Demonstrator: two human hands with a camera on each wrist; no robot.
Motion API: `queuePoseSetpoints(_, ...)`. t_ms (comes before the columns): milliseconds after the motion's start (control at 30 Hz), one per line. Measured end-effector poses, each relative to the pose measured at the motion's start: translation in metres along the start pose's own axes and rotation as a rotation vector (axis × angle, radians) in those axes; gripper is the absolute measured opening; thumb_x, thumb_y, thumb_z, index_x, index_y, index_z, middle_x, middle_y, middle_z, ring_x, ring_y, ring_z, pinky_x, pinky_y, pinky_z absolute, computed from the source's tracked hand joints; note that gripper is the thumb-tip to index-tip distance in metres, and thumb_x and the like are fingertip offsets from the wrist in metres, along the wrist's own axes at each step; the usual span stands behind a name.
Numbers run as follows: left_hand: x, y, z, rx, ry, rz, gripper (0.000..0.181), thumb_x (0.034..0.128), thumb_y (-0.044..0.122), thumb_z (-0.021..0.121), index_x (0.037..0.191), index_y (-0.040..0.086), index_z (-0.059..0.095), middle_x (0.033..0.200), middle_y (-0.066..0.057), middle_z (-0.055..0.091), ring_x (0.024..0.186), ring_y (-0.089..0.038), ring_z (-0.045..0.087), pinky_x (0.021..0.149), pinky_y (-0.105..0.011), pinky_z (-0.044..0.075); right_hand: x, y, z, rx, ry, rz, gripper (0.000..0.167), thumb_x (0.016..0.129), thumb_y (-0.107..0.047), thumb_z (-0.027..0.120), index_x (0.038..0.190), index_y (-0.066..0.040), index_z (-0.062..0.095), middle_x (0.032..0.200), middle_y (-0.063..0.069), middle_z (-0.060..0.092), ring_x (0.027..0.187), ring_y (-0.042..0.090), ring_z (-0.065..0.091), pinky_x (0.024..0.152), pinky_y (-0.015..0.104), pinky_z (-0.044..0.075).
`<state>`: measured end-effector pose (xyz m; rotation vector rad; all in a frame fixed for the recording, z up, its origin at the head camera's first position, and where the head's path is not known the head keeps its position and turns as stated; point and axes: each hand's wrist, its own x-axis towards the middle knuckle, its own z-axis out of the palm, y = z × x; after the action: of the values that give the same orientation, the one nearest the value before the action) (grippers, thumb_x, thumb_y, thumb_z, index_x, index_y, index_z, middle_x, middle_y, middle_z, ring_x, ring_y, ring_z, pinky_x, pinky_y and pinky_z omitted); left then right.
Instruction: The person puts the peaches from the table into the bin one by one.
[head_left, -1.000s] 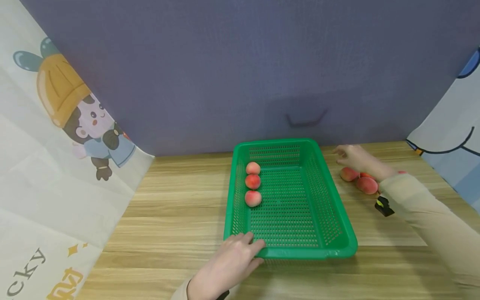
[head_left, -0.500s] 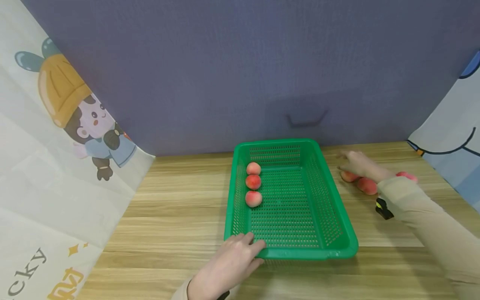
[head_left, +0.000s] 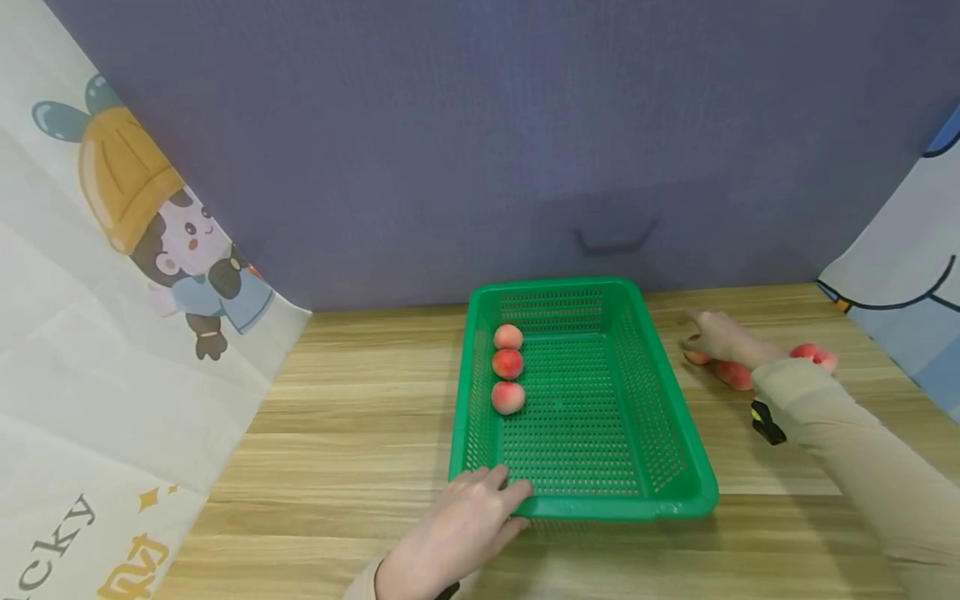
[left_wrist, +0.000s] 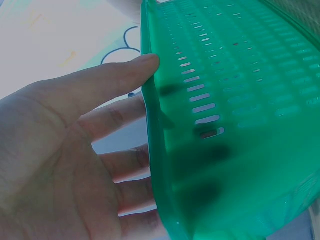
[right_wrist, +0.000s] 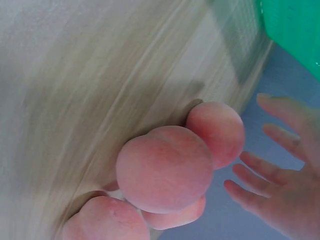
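Note:
Gripping the near rim of a green perforated plastic basket point(head_left: 600, 507) is my left hand point(head_left: 459, 521); in the left wrist view its thumb point(left_wrist: 135, 70) lies on one side of the rim and the fingers go behind. Inside, three peaches stand in a row along the left wall: a pale one point(head_left: 508, 337), a redder one point(head_left: 507, 364) and a pink-white one point(head_left: 508, 397). To the basket's right, my right hand point(head_left: 726, 337) hovers over loose peaches with fingers extended, holding nothing. The right wrist view shows it just apart from the nearest peach point(right_wrist: 217, 132), beside a larger peach point(right_wrist: 165, 170).
More peaches point(head_left: 813, 358) lie behind the right wrist on the wooden table point(head_left: 360, 417). A grey-blue panel point(head_left: 420, 167) closes off the back. White printed sheets point(head_left: 67, 333) border the left and right sides.
My right hand has moved slightly right and down toward the loose peaches, uncovering more of those behind the wrist. The left hand and basket have stayed put.

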<state>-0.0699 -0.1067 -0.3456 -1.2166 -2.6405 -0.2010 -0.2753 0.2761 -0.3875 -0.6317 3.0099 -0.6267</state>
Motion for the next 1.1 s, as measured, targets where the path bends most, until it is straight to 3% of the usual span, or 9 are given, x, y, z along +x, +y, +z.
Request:
queuePoseSetpoints(133, 0.000, -0.001, 0.001, 0.000, 0.006, 0.003, 0.022, 0.0747, 0.028, 0.068, 0.091, 0.015, 0.061, 0.069, 0.006, 0.050, 0.056, -0.005, 0.044, 0.050, -0.014, 0.029, -0.001, 0.002, 0.002, -0.033, -0.009, 0.016, 0.040, 0.078, -0.007, 0.057, 0.112, 0.014, 0.047, 0.105, 0.037, 0.049, 0.094, 0.047, 0.048, 0.080, 0.054, 0.038)
queuePoseSetpoints(467, 0.000, -0.001, 0.002, 0.009, 0.029, 0.015, 0.021, 0.0737, 0.028, 0.069, 0.088, 0.015, 0.061, 0.069, 0.006, 0.050, 0.055, -0.004, 0.042, 0.051, -0.014, 0.031, 0.000, 0.005, 0.003, -0.062, -0.053, 0.053, 0.043, 0.076, -0.009, 0.056, 0.113, 0.011, 0.047, 0.103, 0.036, 0.045, 0.082, 0.036, 0.048, 0.073, 0.047, 0.039)
queuePoseSetpoints(567, 0.000, -0.001, 0.002, 0.021, 0.034, 0.018, 0.021, 0.0734, 0.028, 0.069, 0.087, 0.015, 0.060, 0.068, 0.006, 0.049, 0.054, -0.005, 0.042, 0.050, -0.014, 0.031, -0.001, 0.008, 0.005, -0.062, -0.060, 0.056, 0.041, 0.075, -0.007, 0.056, 0.111, 0.011, 0.050, 0.100, 0.032, 0.051, 0.077, 0.032, 0.047, 0.069, 0.042, 0.039)
queuePoseSetpoints(1100, 0.000, -0.001, 0.003, 0.023, 0.046, 0.023, 0.020, 0.0733, 0.029, 0.069, 0.084, 0.015, 0.060, 0.067, 0.006, 0.048, 0.053, -0.003, 0.037, 0.049, -0.013, 0.028, -0.003, 0.016, 0.015, -0.071, -0.014, 0.009, 0.031, 0.073, -0.005, 0.058, 0.099, 0.013, 0.055, 0.085, 0.027, 0.053, 0.081, 0.041, 0.051, 0.071, 0.050, 0.041)
